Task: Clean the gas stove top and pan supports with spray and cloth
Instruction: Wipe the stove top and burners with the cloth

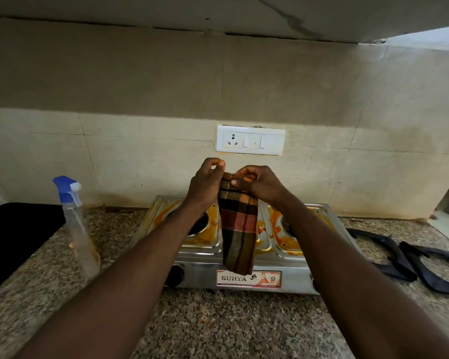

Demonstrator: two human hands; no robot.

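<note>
A checked brown, orange and pink cloth (238, 229) hangs folded above the steel two-burner gas stove (259, 265). My left hand (206, 181) and my right hand (259, 183) both pinch its top edge, side by side, in front of the wall. Orange stains cover the stove top around both burner wells. Two black pan supports (410, 257) lie on the counter to the stove's right. A clear spray bottle (75, 224) with a blue trigger head stands upright left of the stove.
The speckled granite counter (218, 325) runs under everything. A black flat object (16, 234) lies at the far left. A white socket and switch plate (250, 140) is on the tiled wall behind my hands. A shelf overhangs above.
</note>
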